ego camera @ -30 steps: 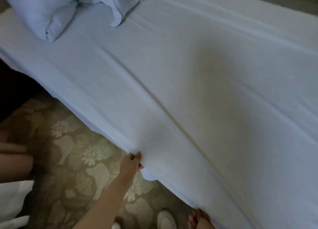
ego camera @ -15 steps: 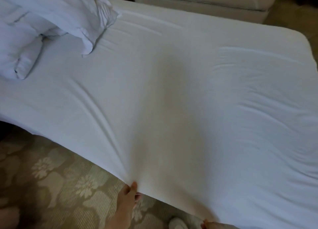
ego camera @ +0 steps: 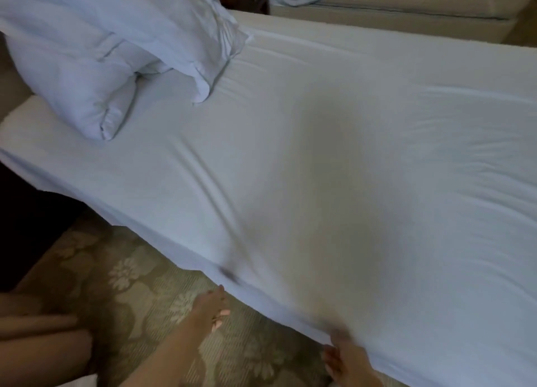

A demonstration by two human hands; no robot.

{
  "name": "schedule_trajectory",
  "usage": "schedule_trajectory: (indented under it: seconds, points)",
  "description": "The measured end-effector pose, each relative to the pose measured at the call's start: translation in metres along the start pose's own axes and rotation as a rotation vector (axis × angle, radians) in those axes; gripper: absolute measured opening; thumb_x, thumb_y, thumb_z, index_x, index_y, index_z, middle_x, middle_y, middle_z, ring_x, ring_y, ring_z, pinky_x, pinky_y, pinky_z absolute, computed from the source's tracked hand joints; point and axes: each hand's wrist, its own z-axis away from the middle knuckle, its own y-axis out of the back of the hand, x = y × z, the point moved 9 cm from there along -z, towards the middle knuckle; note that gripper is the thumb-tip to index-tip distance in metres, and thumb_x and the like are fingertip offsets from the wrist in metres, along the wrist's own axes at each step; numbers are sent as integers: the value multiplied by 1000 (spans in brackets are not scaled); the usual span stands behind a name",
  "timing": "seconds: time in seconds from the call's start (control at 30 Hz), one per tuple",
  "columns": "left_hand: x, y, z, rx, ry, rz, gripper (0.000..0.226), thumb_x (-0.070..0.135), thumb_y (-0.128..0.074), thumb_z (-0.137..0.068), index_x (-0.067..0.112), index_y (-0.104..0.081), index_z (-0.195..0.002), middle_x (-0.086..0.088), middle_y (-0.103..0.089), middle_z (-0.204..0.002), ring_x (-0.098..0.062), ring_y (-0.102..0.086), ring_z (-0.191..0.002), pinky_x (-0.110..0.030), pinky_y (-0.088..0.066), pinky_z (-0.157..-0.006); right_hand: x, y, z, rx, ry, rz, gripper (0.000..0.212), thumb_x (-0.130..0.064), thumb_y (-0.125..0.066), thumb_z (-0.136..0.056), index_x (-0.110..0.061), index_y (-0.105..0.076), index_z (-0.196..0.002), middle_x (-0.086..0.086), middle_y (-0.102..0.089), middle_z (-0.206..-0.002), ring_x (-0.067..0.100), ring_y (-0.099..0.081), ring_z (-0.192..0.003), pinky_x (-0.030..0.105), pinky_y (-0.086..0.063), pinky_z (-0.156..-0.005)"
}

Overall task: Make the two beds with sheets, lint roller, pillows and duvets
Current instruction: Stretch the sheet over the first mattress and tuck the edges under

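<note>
The left grip (ego camera: pixel 213 308) hangs just off the near hem of the sheet (ego camera: pixel 319 168). Its fingers are loosely curled round nothing, and one fingertip reaches up toward the hem; whether it touches the cloth I cannot tell. The right grip (ego camera: pixel 345 354) is lower and to the right, up against the same hem where the cloth gathers into a small pucker. It is blurred and cut off by the bottom of the frame, so I cannot say if it pinches the sheet or only presses on it.

Both grips stand on the near long side of the bed (ego camera: pixel 20 116). The sheet lies up and away from them, and its long axis runs from the pillow end at far left to the foot at right. The right grip seems the nearer for any tug or tuck along this side, the left needing to close the small gap first.

A dark smear on the hem just above the left grip is too blurred to name (possibly only shadow). Creases fan from the hem toward the pillows (ego camera: pixel 87 90) heaped at the head end. Beyond them, the second bed (ego camera: pixel 406 6) shows a bare mattress, mostly out of frame. The sheet's far side and what is tucked beneath are hidden.
</note>
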Motion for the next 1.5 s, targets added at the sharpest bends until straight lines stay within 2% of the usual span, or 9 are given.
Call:
schedule_trajectory:
  seconds: [0.13,0.23,0.4,0.5,0.53,0.63,0.77,1.1,1.5]
  points:
    - [37,59,-31,51,-33,80,32,19,-43,-100,6,-47,-72,-4,-45,-58,-11,-43,-36,-18,-30,-35,-9,-76,5,-98,28,44,16,-12,-54,-94,-1,-57,-82,14,-59,-68,23,-52,-60,28,-39,-58]
    - [64,101,-49,85,-44,79,28,27,-42,-101,7,-53,-86,-6,-54,-79,-17,-53,-63,-28,-40,-53,-4,-139,5,-130,26,-20,19,-15,-50,-97,0,-53,-86,12,-57,-58,23,-44,-56,26,-31,-55]
    - [124,171,-97,37,-54,120,32,32,-39,-101,4,-51,-111,-4,-56,-83,-16,-60,-64,-26,-43,-54,1,-244,-6,-49,84,-232,28,-28,-47,-99,-2,-52,-107,13,-63,-86,25,-59,-73,33,-47,-59]
    - [157,207,-124,-36,-39,56,40,35,-40,-100,3,-50,-122,-6,-58,-109,-25,-63,-104,-34,-47,-83,5,-282,-11,68,157,-391,28,-26,-42,-101,0,-53,-100,12,-65,-74,23,-62,-65,30,-52,-49]
    - [172,217,-135,-51,-54,36,42,36,-41,-100,3,-50,-123,-7,-58,-116,-26,-60,-107,-37,-45,-89,3,-287,-9,131,201,-396,30,-27,-40,-102,-1,-53,-96,11,-65,-69,22,-62,-61,30,-51,-47]
    - [208,243,-164,-12,-65,17,41,37,-45,-98,2,-51,-118,-10,-61,-111,-20,-61,-89,-33,-46,-80,2,-289,-3,308,272,-361,36,-27,-35,-103,0,-54,-87,12,-59,-72,22,-53,-62,31,-43,-54]
    - [226,260,-185,107,-66,-42,23,24,-45,-99,2,-54,-104,-9,-62,-78,-16,-57,-63,-27,-43,-55,0,-281,2,369,278,-329,35,-22,-40,-101,0,-54,-78,14,-58,-71,20,-48,-58,29,-39,-53]
    - [216,286,-184,86,-122,-121,23,19,-46,-99,7,-58,-83,-10,-62,-79,-20,-56,-71,-38,-44,-83,11,-276,11,360,259,-289,32,-18,-43,-100,-1,-54,-75,18,-59,-72,23,-44,-55,30,-36,-52]
    - [213,279,-193,204,30,-45,23,20,-50,-97,2,-54,-83,-11,-60,-76,-21,-54,-65,-41,-44,-78,22,-273,-21,355,264,-244,33,-17,-41,-101,1,-54,-75,18,-60,-69,21,-46,-47,23,-34,-46]
